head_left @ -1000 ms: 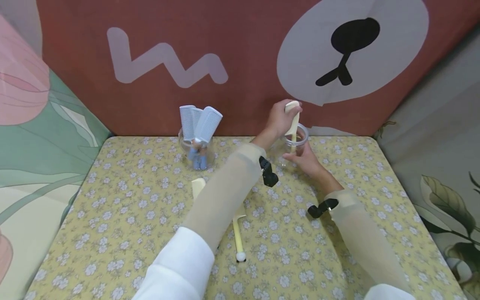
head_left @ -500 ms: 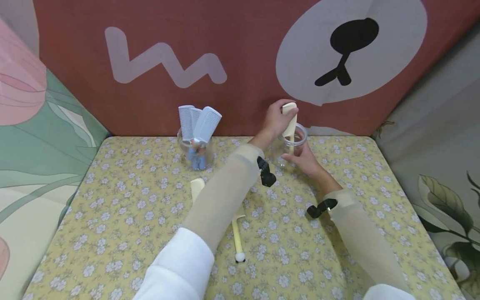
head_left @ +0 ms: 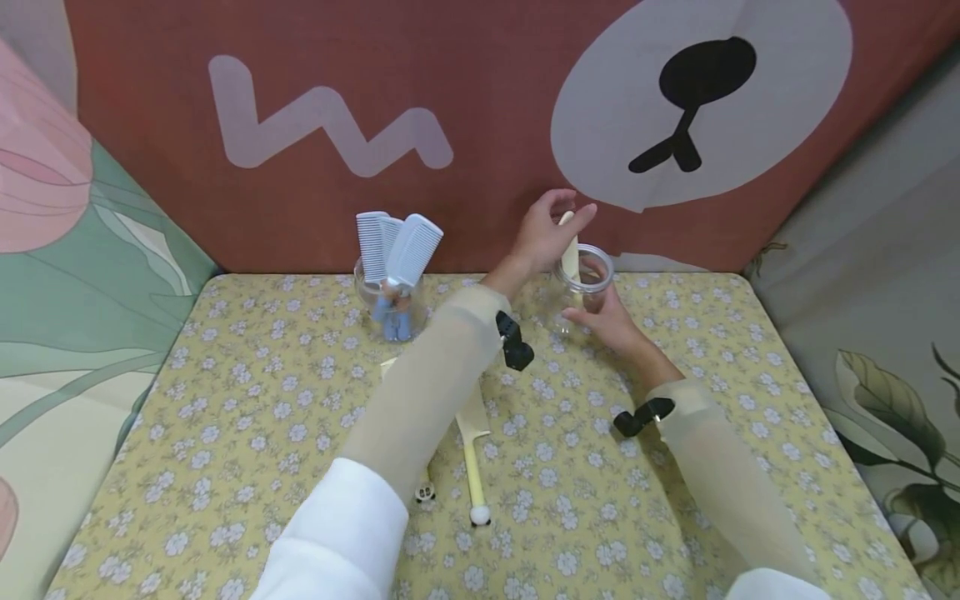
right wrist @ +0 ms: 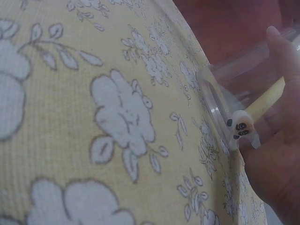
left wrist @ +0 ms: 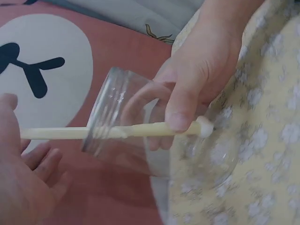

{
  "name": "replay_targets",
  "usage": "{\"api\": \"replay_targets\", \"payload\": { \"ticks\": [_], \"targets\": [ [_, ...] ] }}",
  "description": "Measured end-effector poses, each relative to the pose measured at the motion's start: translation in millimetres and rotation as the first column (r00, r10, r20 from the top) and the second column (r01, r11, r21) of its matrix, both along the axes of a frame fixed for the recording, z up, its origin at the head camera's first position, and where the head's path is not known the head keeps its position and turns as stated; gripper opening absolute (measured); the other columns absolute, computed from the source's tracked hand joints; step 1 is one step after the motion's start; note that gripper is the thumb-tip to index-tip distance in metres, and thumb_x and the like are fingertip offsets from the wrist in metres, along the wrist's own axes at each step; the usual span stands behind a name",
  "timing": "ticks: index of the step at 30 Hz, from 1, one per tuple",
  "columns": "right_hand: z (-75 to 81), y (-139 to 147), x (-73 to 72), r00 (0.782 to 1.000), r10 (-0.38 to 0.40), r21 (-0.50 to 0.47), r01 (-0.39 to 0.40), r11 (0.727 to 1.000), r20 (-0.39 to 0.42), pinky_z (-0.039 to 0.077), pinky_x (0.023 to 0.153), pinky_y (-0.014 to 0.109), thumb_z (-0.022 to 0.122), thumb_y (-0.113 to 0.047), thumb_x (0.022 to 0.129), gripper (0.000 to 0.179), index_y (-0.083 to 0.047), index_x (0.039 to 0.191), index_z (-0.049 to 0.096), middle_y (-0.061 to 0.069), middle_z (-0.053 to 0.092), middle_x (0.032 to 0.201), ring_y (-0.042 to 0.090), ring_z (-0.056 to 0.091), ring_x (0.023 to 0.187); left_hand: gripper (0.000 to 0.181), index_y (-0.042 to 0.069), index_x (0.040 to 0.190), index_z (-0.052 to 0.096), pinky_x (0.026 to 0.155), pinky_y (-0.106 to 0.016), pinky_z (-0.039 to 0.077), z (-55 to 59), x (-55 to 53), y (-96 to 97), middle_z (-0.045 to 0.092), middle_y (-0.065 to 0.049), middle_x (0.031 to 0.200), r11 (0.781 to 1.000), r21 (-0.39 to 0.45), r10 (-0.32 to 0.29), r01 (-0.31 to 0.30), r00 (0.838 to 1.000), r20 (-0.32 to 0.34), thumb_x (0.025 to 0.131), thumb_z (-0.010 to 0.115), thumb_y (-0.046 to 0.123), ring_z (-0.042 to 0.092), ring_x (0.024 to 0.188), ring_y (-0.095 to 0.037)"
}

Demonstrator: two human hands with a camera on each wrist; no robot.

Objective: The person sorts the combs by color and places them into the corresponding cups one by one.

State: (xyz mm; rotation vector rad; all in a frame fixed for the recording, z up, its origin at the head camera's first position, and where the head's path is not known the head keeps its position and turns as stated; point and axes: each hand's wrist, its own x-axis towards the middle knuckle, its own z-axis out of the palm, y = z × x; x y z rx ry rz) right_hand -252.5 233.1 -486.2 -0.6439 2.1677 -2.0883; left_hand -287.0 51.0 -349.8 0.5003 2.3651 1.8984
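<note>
A pale yellow comb (head_left: 570, 260) stands in a clear jar (left wrist: 112, 110) at the back right of the table. Its panda-tipped handle (right wrist: 242, 124) reaches down near the jar's bottom. My left hand (head_left: 546, 233) is at the comb's upper end, fingers spread apart and thumb stretched out. In the left wrist view the left hand (left wrist: 28, 173) lies beside the comb with its fingers loose. Low on the jar's side, my right hand (head_left: 618, 323) holds it with thumb and fingers around the wall.
A second clear jar (head_left: 367, 292) with several blue combs (head_left: 408, 250) stands at the back left. On the flowered tablecloth (head_left: 247, 400) lies another yellow comb (head_left: 474, 429). A further panda-tipped handle (head_left: 425, 493) shows beside the left sleeve. A red printed backdrop (head_left: 495, 117) rises behind the table.
My left hand has let go of the comb, spread its fingers and drawn slightly left. The comb has sunk lower into the jar and leans left. The right hand stays on the jar.
</note>
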Motion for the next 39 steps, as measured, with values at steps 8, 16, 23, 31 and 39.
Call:
{"api": "replay_targets", "payload": {
  "ticks": [8, 16, 23, 31, 39],
  "targets": [
    [1.2, 1, -1.5, 1.0, 0.001, -0.005, -0.001, 1.0, -0.006, 0.024, 0.118, 0.058, 0.062, 0.019, 0.089, 0.09, -0.013, 0.158, 0.015, 0.016, 0.03, 0.157, 0.028, 0.032, 0.145, 0.061, 0.015, 0.154, 0.042, 0.109, -0.025, 0.039, 24.8, 5.6, -10.8, 0.047, 0.001, 0.154, 0.948, -0.318, -0.059, 0.002, 0.984, -0.171, 0.103, 0.056, 0.046, 0.046, 0.138, -0.014],
    [-0.1, 6, -1.6, 1.0, -0.002, -0.012, 0.002, 1.0, 0.011, 0.017, 0.119, 0.059, 0.064, 0.017, 0.089, 0.091, -0.021, 0.157, 0.018, 0.012, 0.027, 0.157, 0.028, 0.026, 0.144, 0.074, 0.018, 0.16, 0.033, 0.124, -0.044, 0.015, 38.2, 23.6, -10.7, 0.033, 0.0, 0.164, 0.709, -0.703, -0.246, -0.057, 0.914, -0.322, 0.102, 0.045, 0.062, 0.026, 0.151, -0.014],
    [-0.6, 8, 2.0, 0.998, -0.033, 0.068, 0.03, 0.997, 0.047, 0.006, 0.123, 0.057, 0.065, 0.012, 0.092, 0.092, -0.018, 0.16, 0.01, 0.006, 0.016, 0.166, 0.025, 0.008, 0.155, 0.082, 0.02, 0.164, 0.022, 0.123, -0.059, 0.004, 36.2, 44.6, -17.8, 0.015, -0.006, 0.17, 0.52, -0.846, -0.38, -0.114, 0.856, -0.35, 0.1, 0.042, 0.068, 0.009, 0.156, -0.025],
    [-1.5, 11, 1.7, 0.997, -0.071, 0.096, 0.069, 0.993, 0.011, 0.024, 0.118, 0.054, 0.068, 0.008, 0.091, 0.09, -0.02, 0.159, 0.016, 0.009, 0.02, 0.16, 0.029, 0.022, 0.144, 0.085, 0.021, 0.165, 0.017, 0.121, -0.062, -0.001, 32.7, 73.7, -38.0, 0.006, -0.007, 0.171, 0.448, -0.893, -0.53, -0.046, 0.791, -0.306, 0.099, 0.039, 0.071, -0.003, 0.157, -0.026],
    [-5.3, 9, -2.8, 0.999, 0.021, -0.02, -0.022, 1.0, -0.046, 0.021, 0.122, 0.048, 0.064, 0.017, 0.089, 0.089, -0.017, 0.158, 0.019, 0.009, 0.029, 0.159, 0.03, 0.029, 0.145, 0.086, 0.019, 0.165, 0.012, 0.122, -0.058, -0.008, 21.5, 98.4, -69.2, 0.005, -0.008, 0.171, 0.456, -0.886, -0.634, 0.085, 0.729, -0.256, 0.101, 0.044, 0.066, -0.005, 0.156, -0.026]
  ]
}}
